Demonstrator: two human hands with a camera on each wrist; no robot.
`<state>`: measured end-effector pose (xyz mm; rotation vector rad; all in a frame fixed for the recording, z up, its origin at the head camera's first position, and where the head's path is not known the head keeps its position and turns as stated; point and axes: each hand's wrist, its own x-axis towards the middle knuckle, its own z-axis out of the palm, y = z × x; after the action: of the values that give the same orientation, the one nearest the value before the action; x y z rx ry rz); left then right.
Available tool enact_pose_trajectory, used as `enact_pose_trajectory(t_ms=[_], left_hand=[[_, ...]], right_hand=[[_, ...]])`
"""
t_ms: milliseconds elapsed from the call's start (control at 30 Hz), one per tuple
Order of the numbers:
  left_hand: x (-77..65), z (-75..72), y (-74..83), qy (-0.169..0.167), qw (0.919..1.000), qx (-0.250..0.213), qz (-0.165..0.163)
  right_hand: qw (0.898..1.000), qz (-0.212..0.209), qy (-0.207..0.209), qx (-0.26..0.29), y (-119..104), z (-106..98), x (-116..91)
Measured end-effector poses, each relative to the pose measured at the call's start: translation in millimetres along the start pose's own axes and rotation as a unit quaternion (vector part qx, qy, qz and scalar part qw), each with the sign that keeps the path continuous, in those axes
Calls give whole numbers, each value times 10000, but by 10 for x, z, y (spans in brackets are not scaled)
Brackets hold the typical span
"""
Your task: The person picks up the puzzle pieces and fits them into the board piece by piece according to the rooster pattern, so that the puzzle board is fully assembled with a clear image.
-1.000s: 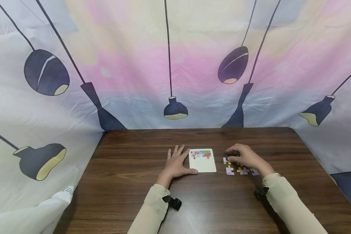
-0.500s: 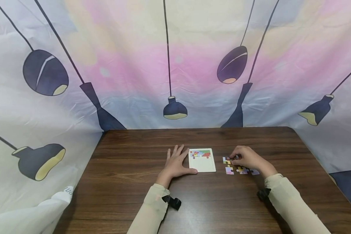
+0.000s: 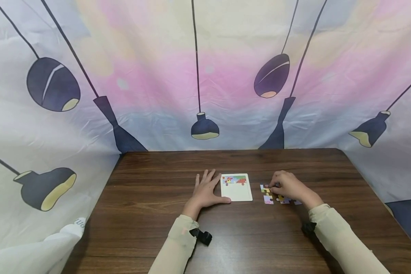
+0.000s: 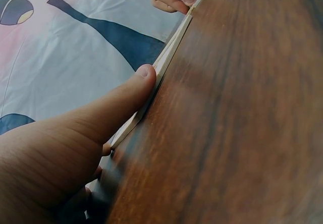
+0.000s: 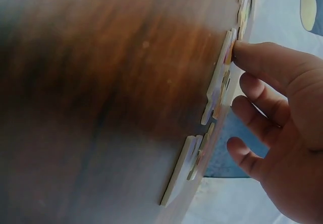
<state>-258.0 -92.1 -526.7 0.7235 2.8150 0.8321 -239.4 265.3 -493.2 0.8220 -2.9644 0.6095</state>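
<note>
A square white puzzle board (image 3: pixel 237 193) lies flat, with a colourful strip of fitted pieces along its far side. My left hand (image 3: pixel 204 195) is spread at the board's left side. Its thumb (image 4: pixel 144 75) rests against the near edge. Right of the board, loose jigsaw pieces lie in two rows, among them a lilac piece (image 3: pixel 268 200) and a yellow one (image 3: pixel 283 199). Over the far row, my right hand (image 3: pixel 291 187) pinches a jigsaw piece with thumb and index finger; most of it is hidden. Its other fingers curl loosely in the right wrist view.
The dark wooden table (image 3: pixel 150 228) carries the board and pieces. Behind it hangs a cloth (image 3: pixel 157 76) printed with lamps. A white cloth bundle (image 3: pixel 54 243) is at the left edge. Black bands (image 3: pixel 203 236) sit on the wrists.
My right hand has moved slightly right, from above the leftmost pieces to the far row's middle, uncovering the far-left piece. My left hand and the board stay put.
</note>
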Motion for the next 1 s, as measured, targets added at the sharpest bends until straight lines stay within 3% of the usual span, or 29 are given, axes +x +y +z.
enact_pose_trajectory(t_ms=[200, 500, 1000], left_hand=[[-4, -2, -1, 4, 10000, 8, 7], [-16, -16, 14, -23, 10000, -19, -5], [-9, -5, 4, -20, 10000, 13, -1]], right_hand=[[9999, 101, -10, 104, -41, -12, -3], [9946, -97, 322, 982, 3, 13, -6], [9893, -257, 362, 1387, -241, 152, 264]])
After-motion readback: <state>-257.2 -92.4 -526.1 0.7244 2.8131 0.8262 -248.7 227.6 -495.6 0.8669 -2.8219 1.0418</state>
